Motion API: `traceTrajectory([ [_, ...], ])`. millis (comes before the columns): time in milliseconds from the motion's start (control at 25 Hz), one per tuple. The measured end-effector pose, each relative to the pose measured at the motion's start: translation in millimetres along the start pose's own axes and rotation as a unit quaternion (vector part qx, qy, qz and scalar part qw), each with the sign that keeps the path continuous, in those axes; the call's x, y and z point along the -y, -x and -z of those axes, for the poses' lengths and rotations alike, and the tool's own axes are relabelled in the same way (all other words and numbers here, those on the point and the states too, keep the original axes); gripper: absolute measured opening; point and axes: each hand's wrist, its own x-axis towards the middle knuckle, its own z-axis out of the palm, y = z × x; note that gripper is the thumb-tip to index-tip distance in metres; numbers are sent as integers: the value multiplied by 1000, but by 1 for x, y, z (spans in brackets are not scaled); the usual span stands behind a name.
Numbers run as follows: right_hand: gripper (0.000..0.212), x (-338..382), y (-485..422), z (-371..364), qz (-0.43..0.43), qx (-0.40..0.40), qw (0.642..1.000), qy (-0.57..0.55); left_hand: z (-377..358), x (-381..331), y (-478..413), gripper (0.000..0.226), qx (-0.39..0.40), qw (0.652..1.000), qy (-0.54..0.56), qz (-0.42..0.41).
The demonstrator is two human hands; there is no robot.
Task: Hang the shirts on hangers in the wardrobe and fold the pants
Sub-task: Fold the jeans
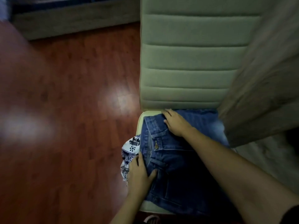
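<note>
Blue denim jeans lie folded on a pale chair seat, waistband and brass button toward the left. My right hand lies flat on the jeans' far upper edge, fingers straight. My left hand holds the near left edge of the waistband, thumb on top of the denim and fingers at the side. A white cloth with a dark pattern sticks out from under the jeans at the left, partly hidden by my left hand.
The chair's ribbed green backrest rises behind the seat. A grey-beige fabric drapes at the right. Red-brown wooden floor spreads to the left, with a grey upholstered base at the far top.
</note>
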Motion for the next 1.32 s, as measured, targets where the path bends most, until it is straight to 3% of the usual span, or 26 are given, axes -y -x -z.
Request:
traceTrajectory([
  [200,80,23,-32,-16,-2,63,990,127,-3,-8,4,93,-62,996,6,71],
  [280,75,25,-35,-11,-7,50,984,169,-4,-7,4,88,-32,996,17,77],
  [360,57,21,-31,-6,12,24,982,187,-3,-13,7,79,-13,997,-10,75],
  [440,41,14,-19,4,33,-29,991,126,0,-20,9,70,-11,998,-24,57],
  [560,28,-1,18,45,44,-54,997,23,20,-33,23,66,9,999,42,30],
  [680,29,-26,69,98,13,-81,996,31,60,-65,40,79,67,987,139,-47],
  [800,30,-53,140,172,-75,-136,988,-7,116,-134,68,97,150,968,152,-134],
  [960,28,-77,267,294,-175,-232,956,-32,189,-253,129,78,207,940,125,-243],
  [1040,29,-80,321,350,-206,-280,937,-29,224,-306,159,69,213,930,165,-251],
  [1120,30,-80,383,411,-249,-340,907,-31,264,-357,194,76,238,907,219,-270],
  [1200,28,-75,439,468,-271,-415,868,-16,311,-399,228,96,267,874,244,-325],
  [1320,28,-54,507,546,-276,-535,799,-8,392,-451,275,95,327,799,301,-406],
])
